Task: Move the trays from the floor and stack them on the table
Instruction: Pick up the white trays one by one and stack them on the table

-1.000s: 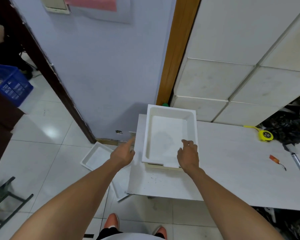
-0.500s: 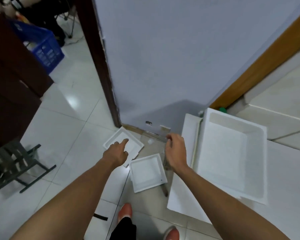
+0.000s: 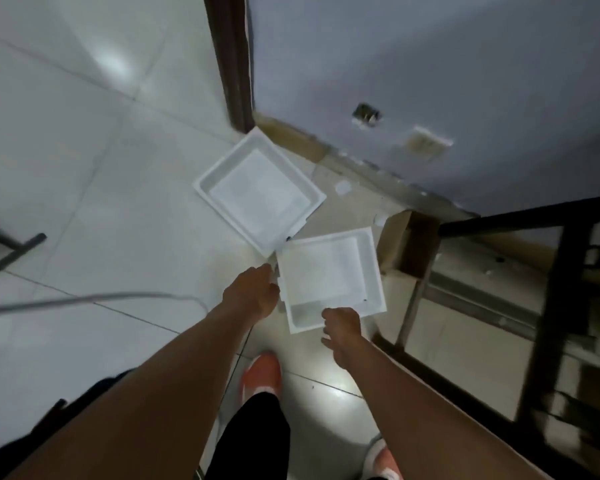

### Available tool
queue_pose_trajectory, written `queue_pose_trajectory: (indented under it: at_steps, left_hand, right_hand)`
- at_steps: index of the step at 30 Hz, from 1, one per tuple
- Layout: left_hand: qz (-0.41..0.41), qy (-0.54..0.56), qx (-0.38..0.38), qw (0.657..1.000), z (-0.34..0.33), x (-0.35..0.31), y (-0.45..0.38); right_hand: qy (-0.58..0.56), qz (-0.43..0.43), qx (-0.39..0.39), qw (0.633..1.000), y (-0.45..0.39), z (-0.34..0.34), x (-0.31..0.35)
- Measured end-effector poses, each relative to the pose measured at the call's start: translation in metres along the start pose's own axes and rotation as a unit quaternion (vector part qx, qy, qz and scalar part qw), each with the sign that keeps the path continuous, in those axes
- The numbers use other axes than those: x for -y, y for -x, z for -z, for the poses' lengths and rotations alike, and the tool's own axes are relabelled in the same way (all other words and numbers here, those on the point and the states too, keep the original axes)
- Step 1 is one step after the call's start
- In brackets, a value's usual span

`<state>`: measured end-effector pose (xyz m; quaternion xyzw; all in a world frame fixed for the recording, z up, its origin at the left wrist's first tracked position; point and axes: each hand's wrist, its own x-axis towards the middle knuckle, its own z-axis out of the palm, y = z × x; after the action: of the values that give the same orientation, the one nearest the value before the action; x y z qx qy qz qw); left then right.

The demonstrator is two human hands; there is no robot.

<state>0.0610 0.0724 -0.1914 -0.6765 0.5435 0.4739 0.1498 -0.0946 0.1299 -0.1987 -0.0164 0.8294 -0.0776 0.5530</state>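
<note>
Hands reaching a floor tray for pickup.
Larger tray (image 3: 260,190) lies mid-frame on the floor; smaller tray (image 3: 328,277) touches its corner, lower right. Left hand (image 3: 252,294) and right hand (image 3: 342,329) meet its rims; grip unclear. Next: clamp, lift level.

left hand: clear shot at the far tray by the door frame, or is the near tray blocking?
Probably yes. The left hand is at the near tray's left edge, and the far tray lies just beyond, its corner meeting the near tray's. Only bare floor lies between; nothing covers it.
</note>
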Motion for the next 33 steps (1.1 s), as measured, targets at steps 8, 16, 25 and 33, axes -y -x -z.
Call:
queue_pose_trajectory:
  at_steps: [8, 16, 25, 33]
  left_hand:
    - [-0.005, 0.057, 0.010, 0.998, -0.109, 0.040, -0.126]
    - [0.036, 0.169, 0.090, 0.981, -0.141, 0.056, -0.154]
    - [0.093, 0.178, 0.013, 0.980, -0.056, 0.029, -0.088]
    - [0.060, 0.103, -0.163, 0.979, 0.094, -0.022, 0.031]
  right_hand:
    - [-0.165, -0.127, -0.022, 0.978, -0.172, -0.051, -0.058]
    - [-0.301, -0.138, -0.094, 0.939, -0.212, -0.069, -0.071]
    - [-0.272, -0.119, -0.065, 0.953, -0.081, -0.025, -0.020]
    - [-0.236, -0.046, 0.010, 0.971, 0.108, 0.029, 0.045]
